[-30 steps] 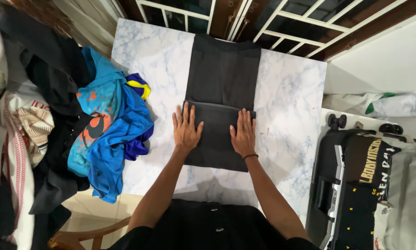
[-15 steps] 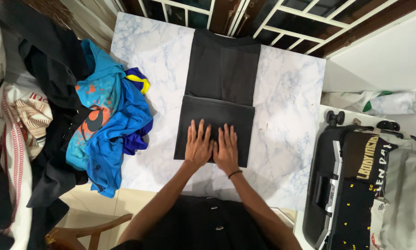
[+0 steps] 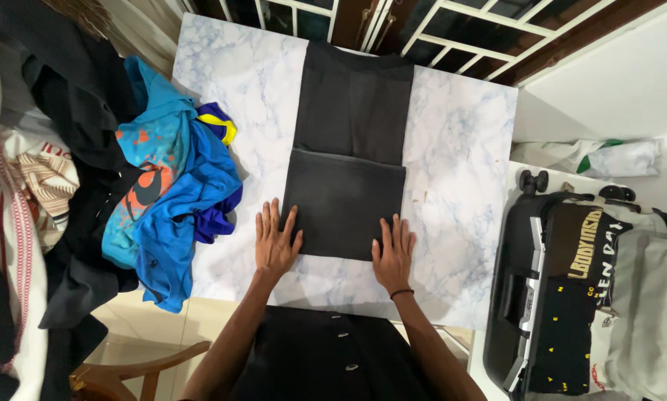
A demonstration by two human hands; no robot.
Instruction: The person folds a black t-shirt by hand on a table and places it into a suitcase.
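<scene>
The dark grey garment lies lengthwise down the middle of the marble surface, its long axis running straight away from me and its folded-over near half closest to my body. My left hand and right hand rest flat, grip released, at its two near corners, equally close.

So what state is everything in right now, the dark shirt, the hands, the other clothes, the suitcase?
dark grey shirt: flat on the marble table, near part folded up over the rest
left hand: open, flat at the fold's near left corner
right hand: open, flat at its near right corner
blue clothes: crumpled, unfolded heap
black suitcase: lying down, shut
</scene>
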